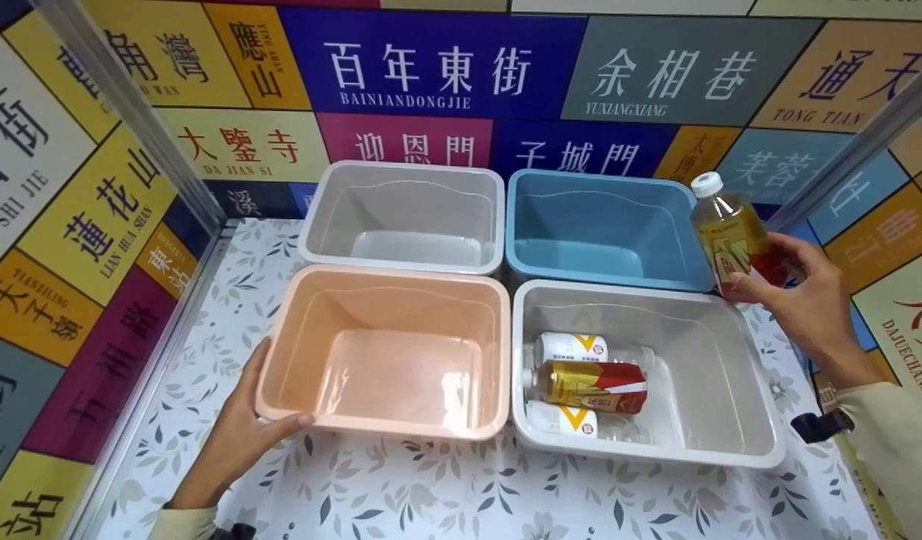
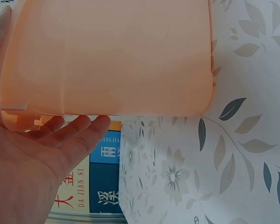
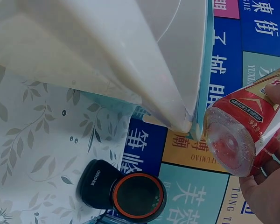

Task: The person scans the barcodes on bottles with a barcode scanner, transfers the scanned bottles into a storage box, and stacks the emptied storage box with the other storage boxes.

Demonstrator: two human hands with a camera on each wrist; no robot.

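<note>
My left hand (image 1: 239, 431) holds the left front corner of a peach bin (image 1: 498, 352), thumb on its front rim and fingers along its outer left side. In the left wrist view, the fingers lie against the bin's outer wall (image 2: 130, 60). My right hand (image 1: 813, 300) grips a drink bottle (image 1: 731, 236) with a white cap and a gold and red label. The bottle leans, cap up and to the left, at the right end of the blue bin (image 1: 603, 217). Its clear base (image 3: 228, 144) faces the right wrist camera.
A light grey bin (image 1: 731, 360) at front right contains another gold and red bottle (image 1: 596, 386) between two white-labelled clear bottles lying down. A grey bin (image 1: 400, 210) stands at back left. Lettered walls (image 1: 430, 60) surround the leaf-patterned table (image 1: 400, 487). A black device (image 3: 137, 196) shows an orange ring.
</note>
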